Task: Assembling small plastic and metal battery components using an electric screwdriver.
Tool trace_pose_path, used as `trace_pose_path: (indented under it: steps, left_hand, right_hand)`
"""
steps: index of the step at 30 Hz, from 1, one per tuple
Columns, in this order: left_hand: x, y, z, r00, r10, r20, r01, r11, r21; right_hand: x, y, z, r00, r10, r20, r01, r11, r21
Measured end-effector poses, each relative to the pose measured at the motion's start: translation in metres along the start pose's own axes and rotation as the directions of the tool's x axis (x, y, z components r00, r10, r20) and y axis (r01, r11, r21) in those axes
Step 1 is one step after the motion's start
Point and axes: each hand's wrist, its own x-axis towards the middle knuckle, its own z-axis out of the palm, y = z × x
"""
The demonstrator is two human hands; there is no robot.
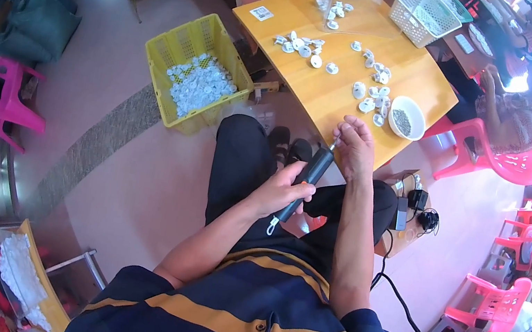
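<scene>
So the person's left grip (pixel 279 193) is wrapped snugly around a black cylindrical screwdriver-type tool (pixel 317 164) with a white tail loop, held over the lap by the near edge of the tan wooden surface (pixel 333 100). The right grip (pixel 355 149) has its fingertips bunched at the slim metal tip; can't tell if they're pinching anything. That's the risky bit imo: if the tip wanders off line, it could slip into a fingertip, and anything tiny dropped there would likely hit the floor. Also, the round white bowl (pixel 419 114) of small grey pieces sits near the surface's right edge, so a stray knock might spill it.
</scene>
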Motion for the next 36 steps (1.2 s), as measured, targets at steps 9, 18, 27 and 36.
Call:
trace_pose_path:
  steps: [9, 18, 27, 36]
  left_hand:
    - [-0.002, -0.003, 0.001, 1.000, 0.002, -0.022, -0.002, 1.000, -0.004]
    - [0.004, 0.002, -0.005, 1.000, -0.003, -0.030, 0.004, 1.000, 0.026]
    - [0.007, -0.021, -0.007, 0.971, 0.176, -0.164, -0.115, 0.938, 0.327]
    - [0.000, -0.016, 0.001, 0.975, 0.157, -0.157, -0.102, 0.943, 0.316]
  right_hand:
    - [-0.003, 0.004, -0.010, 0.999, 0.002, 0.041, -0.004, 0.998, 0.057]
    - [0.003, 0.001, -0.015, 0.997, 0.027, 0.076, -0.028, 1.000, 0.014]
    - [0.002, 0.004, -0.001, 0.995, -0.018, 0.096, 0.027, 0.995, -0.094]
    - [-0.011, -0.002, 0.005, 0.993, 0.107, 0.046, -0.103, 0.991, -0.085]
